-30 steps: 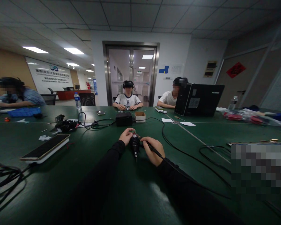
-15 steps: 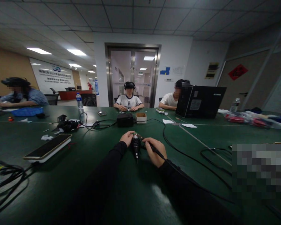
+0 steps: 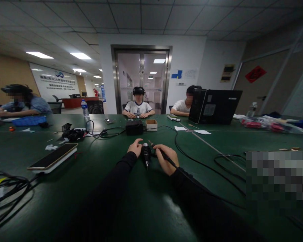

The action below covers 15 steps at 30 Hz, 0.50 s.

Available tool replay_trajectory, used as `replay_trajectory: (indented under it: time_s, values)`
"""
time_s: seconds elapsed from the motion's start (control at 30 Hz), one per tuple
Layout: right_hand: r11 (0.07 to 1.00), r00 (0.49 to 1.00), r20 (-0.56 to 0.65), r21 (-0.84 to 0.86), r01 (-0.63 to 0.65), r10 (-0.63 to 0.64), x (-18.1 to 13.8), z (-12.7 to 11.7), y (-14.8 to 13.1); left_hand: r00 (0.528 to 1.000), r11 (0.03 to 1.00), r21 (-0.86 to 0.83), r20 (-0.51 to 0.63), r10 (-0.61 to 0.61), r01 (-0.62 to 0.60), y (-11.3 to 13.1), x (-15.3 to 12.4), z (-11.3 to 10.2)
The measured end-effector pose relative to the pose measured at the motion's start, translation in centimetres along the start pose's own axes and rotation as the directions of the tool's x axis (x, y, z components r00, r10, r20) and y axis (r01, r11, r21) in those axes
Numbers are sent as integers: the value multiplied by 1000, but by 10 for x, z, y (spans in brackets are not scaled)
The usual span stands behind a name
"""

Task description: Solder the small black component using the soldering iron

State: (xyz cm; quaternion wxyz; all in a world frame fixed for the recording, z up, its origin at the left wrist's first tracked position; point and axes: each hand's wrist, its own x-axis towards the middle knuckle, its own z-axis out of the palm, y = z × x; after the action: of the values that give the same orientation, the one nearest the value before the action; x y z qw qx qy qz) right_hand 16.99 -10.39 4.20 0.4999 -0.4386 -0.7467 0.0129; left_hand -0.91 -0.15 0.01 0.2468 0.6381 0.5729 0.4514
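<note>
A black tapered tool (image 3: 146, 153) with a silver collar and a thin metal tip lies on the green table, its tip toward me. Beside its left flank is my left hand (image 3: 134, 148), open, the index finger stretched out past the collar; whether the thumb touches the tool I cannot tell. My right hand (image 3: 168, 160) is closed like a pen grip on a corded soldering iron (image 3: 170, 161). The iron's coppery tip points up and left, just to the right of the silver collar.
Ahead stand a black box (image 3: 134, 128) and a small open carton (image 3: 151, 125). A black cable (image 3: 192, 160) curves along the right. Left lies a phone (image 3: 54, 157) on a white block. Co-workers sit across the table, one behind a black computer case (image 3: 215, 107).
My left index finger has straightened away from the collar, where a small greenish piece showed before; that piece no longer shows. The iron's tip now shows more clearly. The view has shifted slightly.
</note>
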Motion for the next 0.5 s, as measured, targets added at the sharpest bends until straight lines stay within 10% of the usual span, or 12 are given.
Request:
replay_trajectory:
  time_s: [0.5]
  values:
    - [1000,1000,-14,7,-26,26,1,-4,4,969,996,81,240,-65,46,19,-7,-5]
